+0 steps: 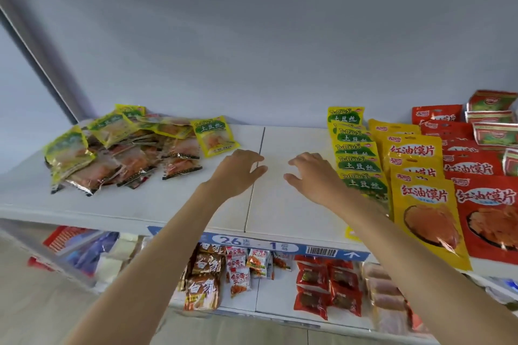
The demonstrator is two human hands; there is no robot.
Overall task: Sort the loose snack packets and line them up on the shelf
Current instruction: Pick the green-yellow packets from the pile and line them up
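I am looking down at a big white shelf [280, 204] with a thin seam running from its back edge to its front edge near the middle. Along the right end of the shelf sit neat rows: red packs [487, 213] farthest right, big yellow packs [426, 213] next to them, and then a row of small yellow-green packets [356, 148] lined up from the back edge toward the front edge. At the left end, near the back edge, lies a loose pile of snack packets [120, 154], all mixed up and lying on each other. One yellow-green packet [214, 136] lies at the right side of that pile, just beside it.

A lower shelf [260, 305] under the front edge holds more small snacks. A blue label strip [280, 246] runs along the front edge.

My left hand [238, 171] hangs over the middle of the shelf, just left of the seam, near that one packet. Its fingers are spread and a little bent, and they hold nothing. My right hand [311, 173] is just right of the seam, beside the lined-up row. Its fingers are also spread wide and hold nothing.
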